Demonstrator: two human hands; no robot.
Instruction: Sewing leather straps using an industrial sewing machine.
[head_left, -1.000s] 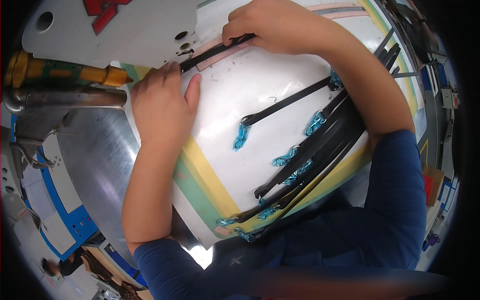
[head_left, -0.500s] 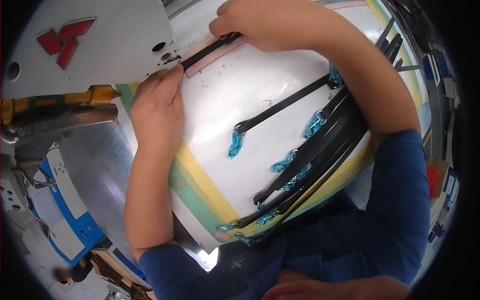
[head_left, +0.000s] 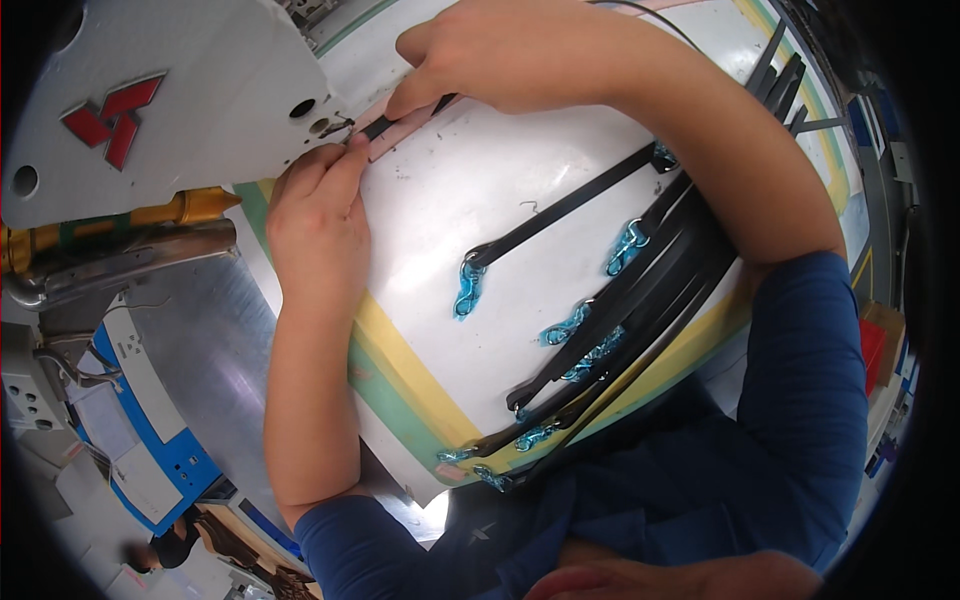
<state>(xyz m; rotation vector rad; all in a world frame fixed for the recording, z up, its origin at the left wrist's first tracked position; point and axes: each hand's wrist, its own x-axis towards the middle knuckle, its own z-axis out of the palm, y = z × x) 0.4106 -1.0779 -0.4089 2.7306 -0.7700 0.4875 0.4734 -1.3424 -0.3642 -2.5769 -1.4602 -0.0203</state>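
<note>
My left hand (head_left: 322, 225) pinches one end of a black strap (head_left: 377, 128) beside the sewing machine head. My right hand (head_left: 480, 62) is closed over the same strap a little farther right, its thumb and finger close to my left fingertips. Most of the strap is hidden under my right hand. Beneath it lies a pale pink strip (head_left: 388, 147) on the white work surface (head_left: 420, 330). Nearer to me another black strap (head_left: 565, 207) lies flat, with a metal clasp in blue wrap (head_left: 468, 287) at its end.
A bundle of several black straps (head_left: 650, 285) with blue-wrapped clasps lies under my right arm. The white machine head (head_left: 210, 110) with a red emblem overhangs the upper left. A metal cylinder arm (head_left: 140, 262) sits below it. Yellow and green tape (head_left: 400, 400) borders the surface.
My right hand has slid left along the strap toward my left hand, so less strap shows between them. My left hand keeps its hold. The view has shifted slightly.
</note>
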